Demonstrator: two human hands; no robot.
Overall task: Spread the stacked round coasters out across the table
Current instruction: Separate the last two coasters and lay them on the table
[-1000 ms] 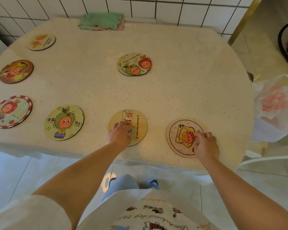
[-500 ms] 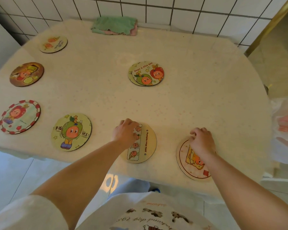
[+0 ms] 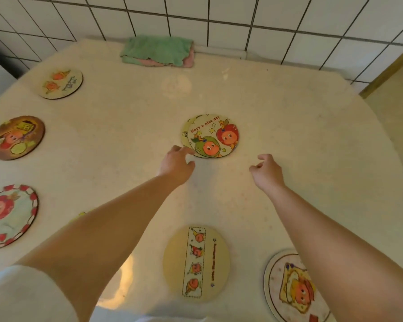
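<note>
A pale speckled table (image 3: 289, 108) fills the frame. Round coasters lie along its left edge (image 3: 15, 137) and bottom (image 3: 196, 263), a small stack (image 3: 211, 135) at center, folded cloths (image 3: 157, 51) at top.

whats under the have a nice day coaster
At least one more coaster lies under the "Have a nice day" coaster; only its pale left edge shows. Its picture, and any further coasters below, are covered.

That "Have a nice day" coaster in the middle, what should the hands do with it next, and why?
Probably slide the top coaster off with the left hand, whose fingertips already reach its edge: a second coaster's rim peeks out beneath it, so that pile is still stacked.
</note>
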